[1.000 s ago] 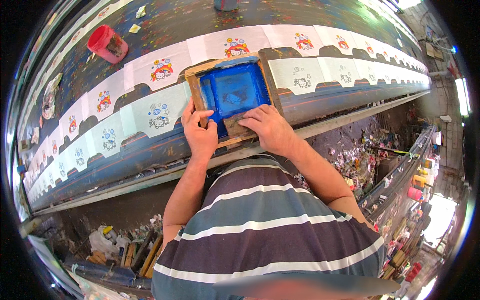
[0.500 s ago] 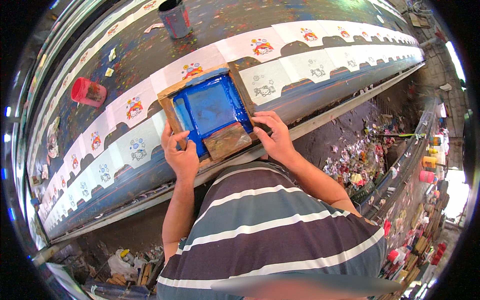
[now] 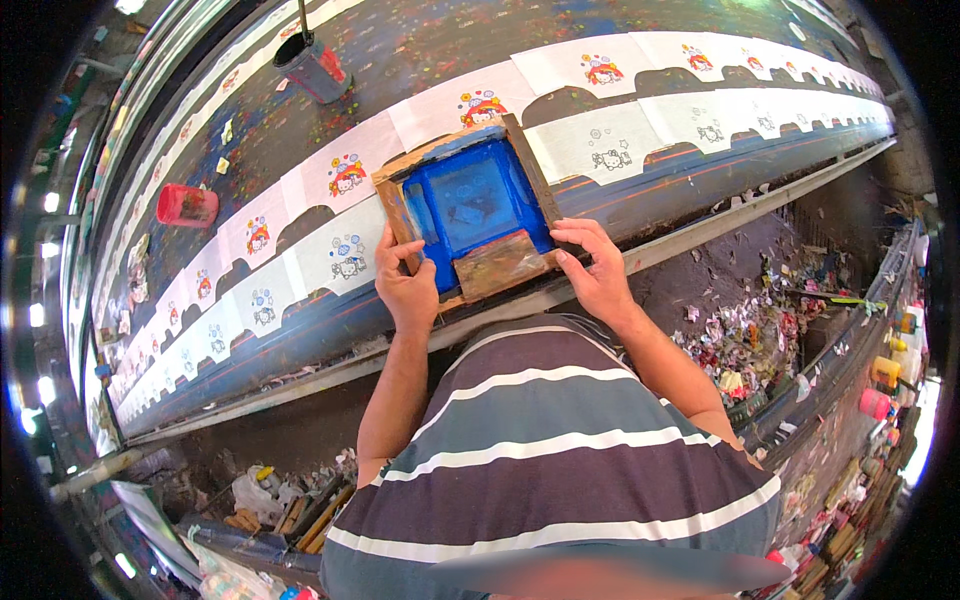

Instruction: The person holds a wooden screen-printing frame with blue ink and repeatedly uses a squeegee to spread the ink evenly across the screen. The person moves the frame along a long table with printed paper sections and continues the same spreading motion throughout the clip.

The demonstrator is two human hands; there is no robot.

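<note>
A wooden screen-printing frame (image 3: 534,172) with blue ink on its mesh lies at a slant over the near row of white sheets. Along its lower side rests a stained wooden squeegee block (image 3: 500,266), its lower edge in the ink. My left hand (image 3: 408,288) grips the frame's lower left side, thumb over the rim. At the lower right corner my right hand (image 3: 597,264) holds the frame between thumb and curled fingers. The sheet beneath is mostly hidden. Left of it, a white sheet (image 3: 350,262) bears a black outline with blue shapes; a sheet on the right (image 3: 608,150) has only the outline.
Behind runs a row of pinkish sheets (image 3: 335,165) with coloured prints. A dark bucket (image 3: 318,72) with a stick in it and a pink bucket (image 3: 187,206) stand on the paint-spotted table (image 3: 420,62). A rail (image 3: 690,228) edges the table. Scrap paper (image 3: 740,330) litters the floor.
My view has shifted, so the table and sheets appear further right. Both hands keep their hold on the frame, which sits slightly further left against the printed sheets behind it.
</note>
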